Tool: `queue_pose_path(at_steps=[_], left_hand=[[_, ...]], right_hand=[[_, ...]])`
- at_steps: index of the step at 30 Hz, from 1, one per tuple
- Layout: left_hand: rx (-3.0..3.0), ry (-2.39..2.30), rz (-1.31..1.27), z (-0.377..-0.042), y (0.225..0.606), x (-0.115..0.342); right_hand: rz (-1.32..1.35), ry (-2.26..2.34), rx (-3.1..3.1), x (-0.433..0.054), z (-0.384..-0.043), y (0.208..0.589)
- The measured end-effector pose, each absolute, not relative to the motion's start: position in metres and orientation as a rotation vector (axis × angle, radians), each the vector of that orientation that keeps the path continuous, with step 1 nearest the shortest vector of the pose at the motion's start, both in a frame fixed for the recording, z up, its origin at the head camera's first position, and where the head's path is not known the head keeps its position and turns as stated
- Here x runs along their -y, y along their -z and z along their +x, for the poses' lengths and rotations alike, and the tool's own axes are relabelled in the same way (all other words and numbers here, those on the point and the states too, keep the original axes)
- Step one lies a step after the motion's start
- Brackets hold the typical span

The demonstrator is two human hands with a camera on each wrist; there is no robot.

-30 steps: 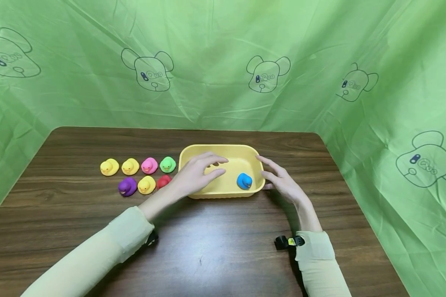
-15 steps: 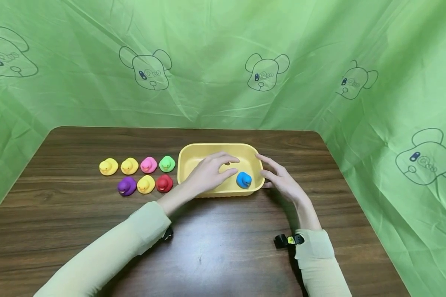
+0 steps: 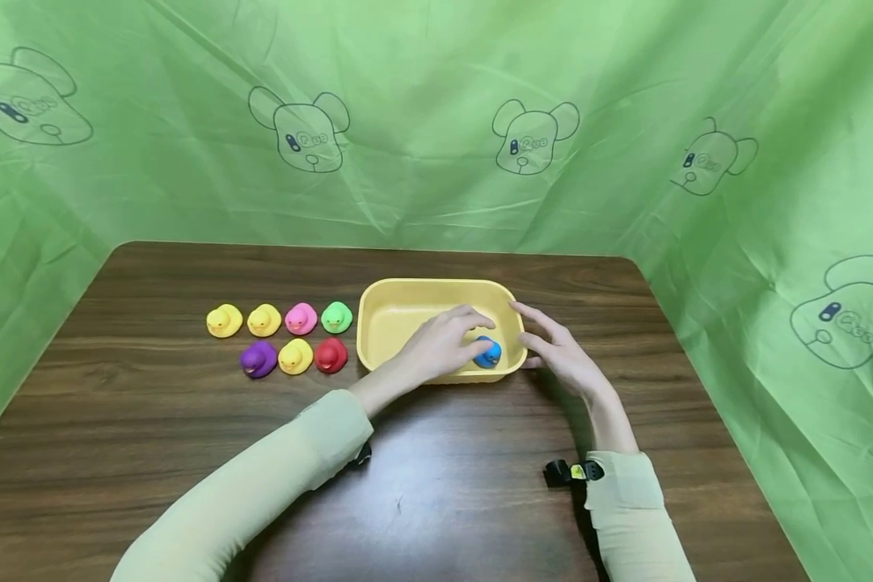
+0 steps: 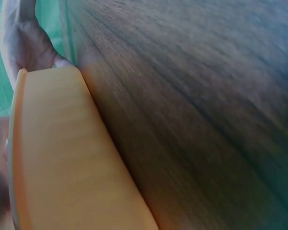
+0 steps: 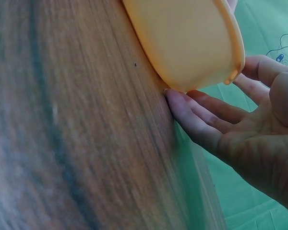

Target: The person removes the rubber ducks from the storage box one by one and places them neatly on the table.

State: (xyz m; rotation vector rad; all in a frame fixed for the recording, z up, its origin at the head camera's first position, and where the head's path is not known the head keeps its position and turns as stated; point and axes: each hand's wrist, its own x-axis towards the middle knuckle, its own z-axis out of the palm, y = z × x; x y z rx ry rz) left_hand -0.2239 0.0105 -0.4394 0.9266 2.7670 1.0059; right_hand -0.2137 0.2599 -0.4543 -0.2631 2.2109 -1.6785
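A blue toy duck sits inside the yellow tray, near its right front corner. My left hand is over the tray with the thumb overlapping part of the duck and the fingers spread apart from the thumb; whether they touch the duck I cannot tell. In the left wrist view the wall of the tray hides most of that hand. Against the tray's right end rests my right hand, its fingers extended. The right wrist view has the right hand's fingers along the outer wall.
Left of the tray, toy ducks stand in two rows on the brown wooden table: green, pink, red, purple and several yellow ones. A green curtain closes off the back and sides.
My left hand has moved rightward across the tray to the blue toy duck. The right hand stays at the tray's end. The head view has shifted slightly.
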Motion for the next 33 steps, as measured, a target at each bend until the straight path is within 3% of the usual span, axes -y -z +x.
queue_pose_path(at_steps=[33], left_hand=[[-2.670, -0.760, 1.034, -0.240, 0.449, -0.038]], right_hand=[[-0.260, 1.697, -2.182, -0.261, -0.213, 0.453]])
